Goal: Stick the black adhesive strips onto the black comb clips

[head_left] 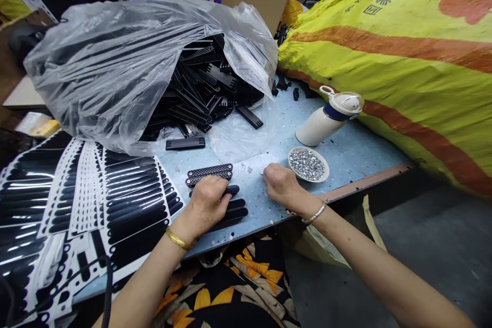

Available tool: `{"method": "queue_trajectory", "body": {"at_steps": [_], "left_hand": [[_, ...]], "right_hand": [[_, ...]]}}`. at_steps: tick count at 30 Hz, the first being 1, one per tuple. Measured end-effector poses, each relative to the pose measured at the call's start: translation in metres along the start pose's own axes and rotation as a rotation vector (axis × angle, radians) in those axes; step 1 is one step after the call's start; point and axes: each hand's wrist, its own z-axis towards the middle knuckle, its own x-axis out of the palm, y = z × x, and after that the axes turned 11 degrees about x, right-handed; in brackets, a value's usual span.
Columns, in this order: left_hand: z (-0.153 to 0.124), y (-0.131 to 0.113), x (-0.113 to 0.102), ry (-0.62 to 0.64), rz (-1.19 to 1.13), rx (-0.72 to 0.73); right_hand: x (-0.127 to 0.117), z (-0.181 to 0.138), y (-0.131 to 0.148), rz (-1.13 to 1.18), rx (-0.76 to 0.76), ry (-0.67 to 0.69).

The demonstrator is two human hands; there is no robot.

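Note:
My left hand [209,199] is curled over a short row of black bars [235,204] with rounded ends, its fingers closed round one of them; the fingertips are partly hidden. Just beyond it lie bars with a textured top [210,170] and small round metal spots at their ends. Near the table's middle, my right hand [282,185] is closed in a pinch. A tiny dark tip pokes out at its left side, too small to name. Beside that hand stands a white bowl [325,176] full of small shiny metal pieces.
A clear plastic bag [111,72] spills many black slotted pieces [200,87] onto the blue table [265,205]. Sheets of black stickers [132,195] cover the left side. A white bottle [317,125] stands behind the bowl, near a large yellow sack [403,77].

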Motion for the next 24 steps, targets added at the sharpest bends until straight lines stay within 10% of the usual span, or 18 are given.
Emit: {"method": "queue_trajectory", "body": {"at_steps": [10, 24], "left_hand": [[-0.006, -0.001, 0.007, 0.052, -0.002, 0.002], [-0.006, -0.002, 0.007, 0.091, -0.008, 0.014]], "right_hand": [[-0.018, -0.003, 0.024, 0.475, -0.086, 0.122], [-0.019, 0.012, 0.048, 0.257, -0.228, 0.096]]}}
